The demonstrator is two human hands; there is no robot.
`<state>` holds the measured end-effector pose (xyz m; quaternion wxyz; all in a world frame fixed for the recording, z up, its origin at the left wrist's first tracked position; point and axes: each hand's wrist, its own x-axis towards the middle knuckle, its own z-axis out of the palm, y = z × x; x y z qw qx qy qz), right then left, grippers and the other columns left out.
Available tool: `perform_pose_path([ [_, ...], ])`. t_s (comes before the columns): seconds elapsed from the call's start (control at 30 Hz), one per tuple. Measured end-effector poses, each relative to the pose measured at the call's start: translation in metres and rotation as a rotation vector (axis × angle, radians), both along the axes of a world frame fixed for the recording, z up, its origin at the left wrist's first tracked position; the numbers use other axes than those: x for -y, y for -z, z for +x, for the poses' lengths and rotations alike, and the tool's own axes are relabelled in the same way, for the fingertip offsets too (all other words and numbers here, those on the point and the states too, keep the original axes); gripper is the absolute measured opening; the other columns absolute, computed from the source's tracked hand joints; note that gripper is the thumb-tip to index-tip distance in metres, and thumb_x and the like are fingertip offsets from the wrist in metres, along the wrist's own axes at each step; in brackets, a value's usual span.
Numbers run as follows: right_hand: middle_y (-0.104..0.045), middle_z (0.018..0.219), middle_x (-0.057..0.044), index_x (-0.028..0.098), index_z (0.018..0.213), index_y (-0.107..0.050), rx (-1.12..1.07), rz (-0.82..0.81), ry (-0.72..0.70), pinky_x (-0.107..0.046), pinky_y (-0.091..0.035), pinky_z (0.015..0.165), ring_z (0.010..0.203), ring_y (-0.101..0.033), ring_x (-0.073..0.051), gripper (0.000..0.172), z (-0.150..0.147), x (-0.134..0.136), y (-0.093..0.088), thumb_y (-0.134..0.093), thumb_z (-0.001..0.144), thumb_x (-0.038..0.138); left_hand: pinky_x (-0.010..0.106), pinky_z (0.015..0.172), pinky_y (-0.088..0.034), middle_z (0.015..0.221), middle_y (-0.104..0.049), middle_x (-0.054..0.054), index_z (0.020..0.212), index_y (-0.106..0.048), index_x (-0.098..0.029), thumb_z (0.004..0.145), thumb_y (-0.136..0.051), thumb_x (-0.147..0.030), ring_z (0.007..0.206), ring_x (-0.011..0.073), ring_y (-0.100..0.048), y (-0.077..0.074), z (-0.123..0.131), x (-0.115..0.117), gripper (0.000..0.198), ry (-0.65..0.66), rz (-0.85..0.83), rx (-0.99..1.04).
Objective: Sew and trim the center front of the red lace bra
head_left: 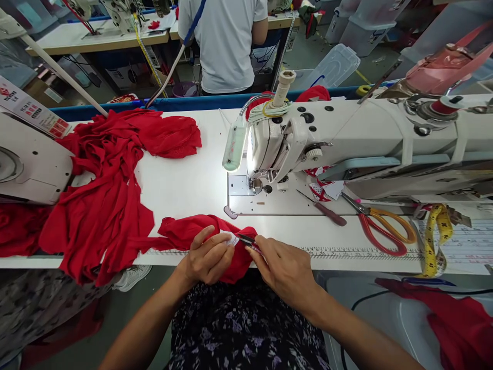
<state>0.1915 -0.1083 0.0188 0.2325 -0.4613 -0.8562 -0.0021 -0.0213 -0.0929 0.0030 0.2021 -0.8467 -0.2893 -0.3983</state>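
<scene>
My left hand (210, 257) is closed on a piece of red fabric (185, 230) at the table's front edge, pinching it where a small white label (230, 237) shows. In my right hand (285, 264) is a small pair of thread snips (248, 240), its dark blades pointing left and touching the fabric beside the label. Part of the snips is hidden under my fingers. The red fabric hangs slightly over the edge toward my lap. Just behind my hands stands a white sewing machine (265, 149), its needle area beyond the fabric.
A heap of red fabric (111, 169) covers the table's left side, next to another machine (31, 159). To the right lie a seam ripper-like tool (325, 210), orange-and-red scissors (385, 231) and a yellow tape measure (435, 241). A person in a grey shirt (223, 46) is beyond the table.
</scene>
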Motion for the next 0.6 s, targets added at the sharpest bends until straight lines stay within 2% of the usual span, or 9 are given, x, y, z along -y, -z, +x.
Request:
perform_pose_path([
  [0.2, -0.057, 0.062, 0.003, 0.019, 0.086, -0.059, -0.021, -0.045, -0.029, -0.029, -0.031, 0.054, 0.053, -0.049, -0.01, 0.022, 0.0004, -0.0003, 0.0013, -0.047, 0.103, 0.027, 0.035, 0.12, -0.035, 0.066, -0.061, -0.006, 0.081, -0.064, -0.018, 0.092, -0.05, -0.003, 0.09, 0.0122, -0.073, 0.0002, -0.0007, 0.0006, 0.023, -0.001, 0.016, -0.025],
  [0.37, -0.058, 0.063, 0.003, 0.019, 0.089, -0.059, 0.007, -0.042, -0.041, -0.029, -0.031, 0.054, 0.053, -0.049, -0.011, 0.02, 0.0039, -0.0018, 0.0021, -0.047, 0.102, 0.027, 0.034, 0.117, -0.039, 0.064, -0.063, -0.006, 0.08, -0.064, -0.019, 0.092, -0.047, -0.002, 0.09, 0.0123, -0.074, -0.0017, -0.0002, 0.0006, 0.027, -0.002, 0.018, -0.029],
  [0.6, -0.058, 0.063, 0.004, 0.02, 0.087, -0.057, -0.11, -0.119, -0.018, -0.027, -0.032, 0.054, 0.052, -0.048, -0.009, 0.018, 0.0027, 0.0003, 0.0011, -0.048, 0.102, 0.025, 0.034, 0.12, -0.034, 0.067, -0.061, -0.004, 0.083, -0.065, -0.016, 0.092, -0.047, -0.003, 0.089, 0.0127, -0.073, -0.0005, -0.0001, 0.0002, 0.024, 0.031, -0.005, -0.011],
])
